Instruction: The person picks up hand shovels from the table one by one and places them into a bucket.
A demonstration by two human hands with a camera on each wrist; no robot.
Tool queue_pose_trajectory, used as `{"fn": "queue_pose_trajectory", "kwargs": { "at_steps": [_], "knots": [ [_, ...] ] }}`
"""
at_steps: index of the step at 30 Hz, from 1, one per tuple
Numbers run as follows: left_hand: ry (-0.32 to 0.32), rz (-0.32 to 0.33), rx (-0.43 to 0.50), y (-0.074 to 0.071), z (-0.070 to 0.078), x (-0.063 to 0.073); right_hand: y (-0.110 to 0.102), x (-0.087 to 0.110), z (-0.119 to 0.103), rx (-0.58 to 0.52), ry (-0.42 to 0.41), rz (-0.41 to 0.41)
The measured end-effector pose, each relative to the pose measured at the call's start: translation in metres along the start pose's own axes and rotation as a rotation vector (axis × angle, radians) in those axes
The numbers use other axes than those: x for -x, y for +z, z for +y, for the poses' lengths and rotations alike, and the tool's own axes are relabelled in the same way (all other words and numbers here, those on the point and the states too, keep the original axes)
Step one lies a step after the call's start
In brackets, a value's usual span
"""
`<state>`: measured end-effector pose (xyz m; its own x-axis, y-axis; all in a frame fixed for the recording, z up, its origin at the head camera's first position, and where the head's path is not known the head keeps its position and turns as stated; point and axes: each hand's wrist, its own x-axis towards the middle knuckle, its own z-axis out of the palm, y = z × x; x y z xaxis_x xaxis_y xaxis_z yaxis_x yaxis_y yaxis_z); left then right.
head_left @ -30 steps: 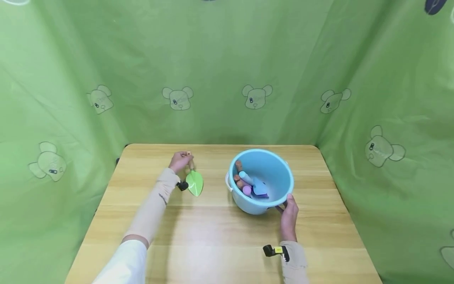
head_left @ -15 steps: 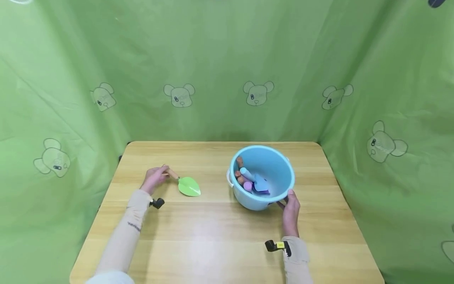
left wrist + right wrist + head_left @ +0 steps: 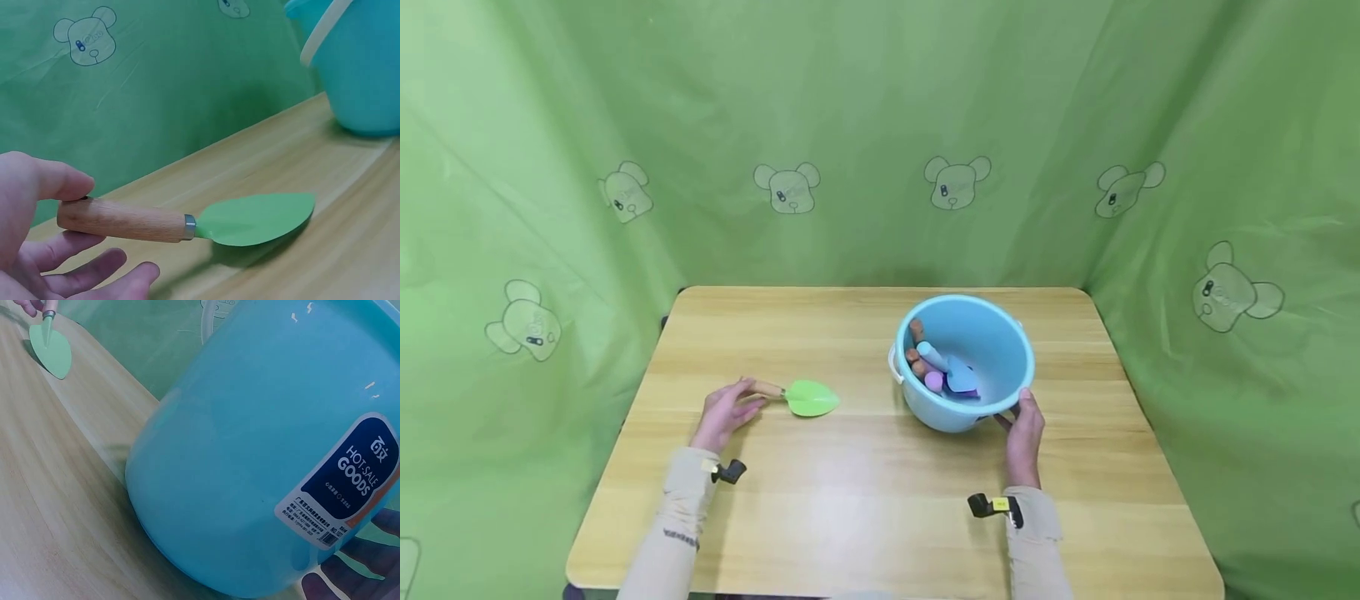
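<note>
My left hand pinches the end of the wooden handle of a green hand trowel between thumb and finger. The other fingers spread below the handle in the left wrist view. The blade points right toward the bucket and casts a shadow on the table; whether its tip touches the wood I cannot tell. On the right, a light blue bucket tilts slightly toward me. My right hand grips its near right rim, thumb on the edge and fingers against the outside. Inside lie a blue trowel and several wooden and purple handles.
The wooden table has rounded corners. A green curtain with bear faces encloses its back and sides. A white bucket handle hangs at the bucket's left side.
My left hand has drawn the trowel left and nearer to me. Its blade has swung from pointing at me to pointing right. My right hand stays at the bucket rim.
</note>
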<state>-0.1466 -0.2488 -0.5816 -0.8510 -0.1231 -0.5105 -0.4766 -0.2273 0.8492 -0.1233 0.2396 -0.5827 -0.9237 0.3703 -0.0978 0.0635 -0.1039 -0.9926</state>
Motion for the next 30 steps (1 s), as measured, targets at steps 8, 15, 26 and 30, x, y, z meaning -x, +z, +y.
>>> {"fn": "queue_pose_trajectory", "kwargs": {
  "at_steps": [8, 15, 26, 30],
  "knots": [
    [-0.008, -0.052, 0.19, 0.009, -0.02, 0.015, 0.0, 0.001, 0.0, -0.005, 0.008, -0.001],
    [0.009, -0.092, 0.31, 0.016, -0.03, 0.024, 0.0, -0.001, 0.001, 0.014, -0.007, -0.005],
    [-0.004, -0.149, 0.34, 0.032, -0.032, 0.031, 0.0, 0.0, -0.002, 0.01, 0.002, 0.005],
    [0.016, -0.178, 0.345, 0.036, -0.027, 0.034, 0.001, 0.0, -0.002, 0.004, 0.005, 0.006]
  ]
}}
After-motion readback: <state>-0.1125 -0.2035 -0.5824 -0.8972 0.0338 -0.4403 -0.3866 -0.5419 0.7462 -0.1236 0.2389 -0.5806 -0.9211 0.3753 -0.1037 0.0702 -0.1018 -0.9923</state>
